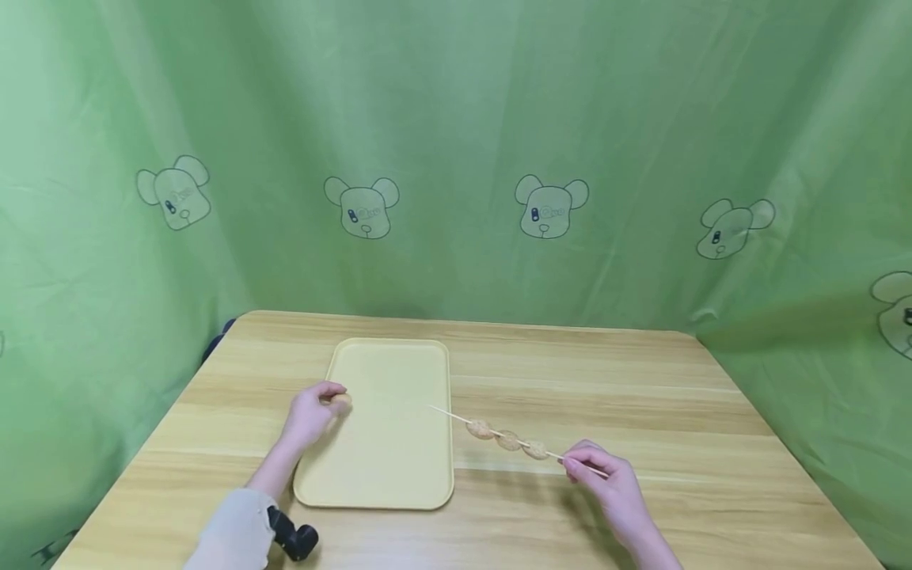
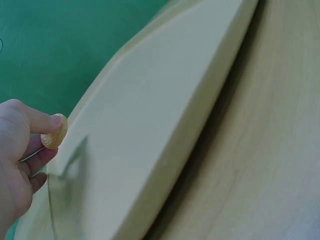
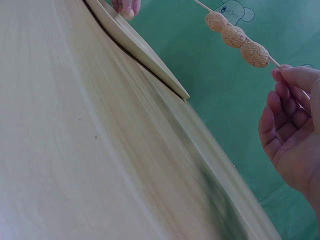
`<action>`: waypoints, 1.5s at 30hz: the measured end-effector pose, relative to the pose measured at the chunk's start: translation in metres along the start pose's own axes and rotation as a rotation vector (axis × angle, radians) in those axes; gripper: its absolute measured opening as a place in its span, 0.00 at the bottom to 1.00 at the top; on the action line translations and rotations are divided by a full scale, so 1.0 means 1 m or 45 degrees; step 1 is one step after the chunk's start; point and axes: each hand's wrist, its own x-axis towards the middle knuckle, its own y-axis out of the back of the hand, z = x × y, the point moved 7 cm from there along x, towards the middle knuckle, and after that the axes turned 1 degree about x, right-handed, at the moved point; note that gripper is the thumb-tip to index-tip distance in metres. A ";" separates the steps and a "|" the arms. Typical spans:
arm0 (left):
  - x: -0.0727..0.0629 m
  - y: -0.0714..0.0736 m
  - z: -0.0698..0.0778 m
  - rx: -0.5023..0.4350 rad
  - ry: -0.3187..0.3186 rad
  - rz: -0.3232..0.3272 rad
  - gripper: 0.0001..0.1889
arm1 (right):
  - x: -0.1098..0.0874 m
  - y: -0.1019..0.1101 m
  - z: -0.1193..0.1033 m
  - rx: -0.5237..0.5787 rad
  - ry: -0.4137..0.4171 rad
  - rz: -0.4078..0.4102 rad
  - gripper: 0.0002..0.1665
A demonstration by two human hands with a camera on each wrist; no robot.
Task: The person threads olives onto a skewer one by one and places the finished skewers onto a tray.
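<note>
Between thumb and fingers my left hand (image 1: 310, 417) pinches a small tan ball (image 2: 56, 133) with a wrinkled surface, over the left side of a pale yellow tray (image 1: 385, 451). To the right of the tray, my right hand (image 1: 607, 484) pinches a thin wooden skewer (image 1: 447, 414) near its lower end. Three similar tan balls (image 3: 233, 36) are threaded along the skewer's middle, close against each other in the right wrist view. Its bare tip points up and left, overlapping the tray's right side in the head view.
The tray lies on a wood-grain table (image 1: 570, 356). Green curtains (image 1: 456, 119) with bear-head prints surround the table's back and sides. A black device (image 1: 295, 538) is worn at the left wrist, by the sleeve (image 1: 238, 530).
</note>
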 end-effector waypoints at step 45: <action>-0.047 -0.032 0.080 -0.765 -0.028 -0.400 0.16 | 0.000 -0.007 -0.002 -0.012 -0.031 -0.014 0.03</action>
